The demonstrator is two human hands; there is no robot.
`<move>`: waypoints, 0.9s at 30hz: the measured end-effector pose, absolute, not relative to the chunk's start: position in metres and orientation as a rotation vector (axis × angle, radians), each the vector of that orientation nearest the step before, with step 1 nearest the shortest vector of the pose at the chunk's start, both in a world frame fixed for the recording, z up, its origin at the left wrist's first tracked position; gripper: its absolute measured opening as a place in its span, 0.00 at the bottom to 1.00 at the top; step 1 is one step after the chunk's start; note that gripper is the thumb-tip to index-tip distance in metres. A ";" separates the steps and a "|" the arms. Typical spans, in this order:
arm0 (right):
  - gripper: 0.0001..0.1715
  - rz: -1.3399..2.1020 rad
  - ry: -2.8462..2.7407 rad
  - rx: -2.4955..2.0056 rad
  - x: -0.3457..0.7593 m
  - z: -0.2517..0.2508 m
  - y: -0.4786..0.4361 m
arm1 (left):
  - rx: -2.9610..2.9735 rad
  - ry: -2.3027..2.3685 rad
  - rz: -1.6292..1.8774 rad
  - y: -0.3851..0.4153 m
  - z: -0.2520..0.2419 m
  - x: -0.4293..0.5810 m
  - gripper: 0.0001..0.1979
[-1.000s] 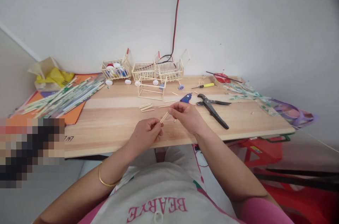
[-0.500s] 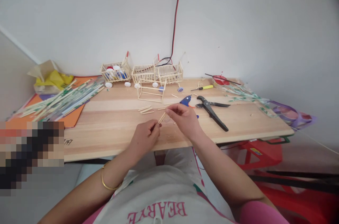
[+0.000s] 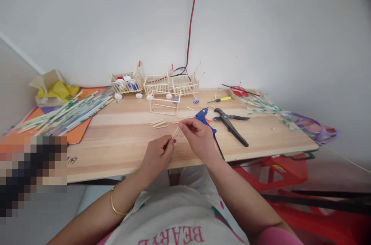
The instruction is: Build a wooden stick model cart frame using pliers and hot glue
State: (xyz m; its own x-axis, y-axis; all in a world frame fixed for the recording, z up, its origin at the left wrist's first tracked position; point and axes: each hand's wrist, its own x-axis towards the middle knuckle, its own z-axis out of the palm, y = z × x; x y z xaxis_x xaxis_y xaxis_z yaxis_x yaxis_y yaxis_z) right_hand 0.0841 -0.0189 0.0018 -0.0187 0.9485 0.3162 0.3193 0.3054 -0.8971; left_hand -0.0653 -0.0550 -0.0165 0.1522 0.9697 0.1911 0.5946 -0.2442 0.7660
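Between my two hands I hold short thin wooden sticks [image 3: 175, 133], lying side by side at a slant above the table. My left hand [image 3: 159, 153] pinches their near end. At the far end, my right hand [image 3: 198, 135] closes its thumb and fingertips on them. A small pile of cut sticks [image 3: 158, 123] lies just beyond my left hand. Behind it stands an open stick frame [image 3: 164, 104]. The blue glue gun [image 3: 200, 114] rests right behind my right hand, partly hidden by it, and black-handled cutters [image 3: 232, 126] lie to its right.
Three stick-built carts stand along the wall; the left cart [image 3: 126, 83] holds bottle caps. Long wrapped sticks [image 3: 69, 111] lie at the left on orange sheets. A yellow screwdriver [image 3: 222, 99], a red dish [image 3: 239, 91] and plastic wrappers [image 3: 269, 106] are at the right. A red stool [image 3: 285, 171] stands below.
The view has shifted slightly. My right hand has moved a little toward me and left, showing more of the glue gun. Both hands keep their pinch on the sticks.
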 end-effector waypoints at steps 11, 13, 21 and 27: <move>0.09 0.667 -1.598 -1.199 0.080 -0.001 -0.023 | 1.949 1.436 0.910 -0.055 -0.017 -0.064 0.14; 0.10 0.717 -1.567 -1.197 0.081 -0.001 -0.021 | 1.939 1.443 0.905 -0.055 -0.018 -0.065 0.14; 0.12 0.902 -1.446 -1.265 0.082 0.001 -0.015 | 1.804 1.409 0.889 -0.054 -0.020 -0.066 0.13; 0.12 0.919 -1.402 -1.283 0.082 0.000 -0.013 | 1.798 1.437 0.895 -0.054 -0.020 -0.064 0.13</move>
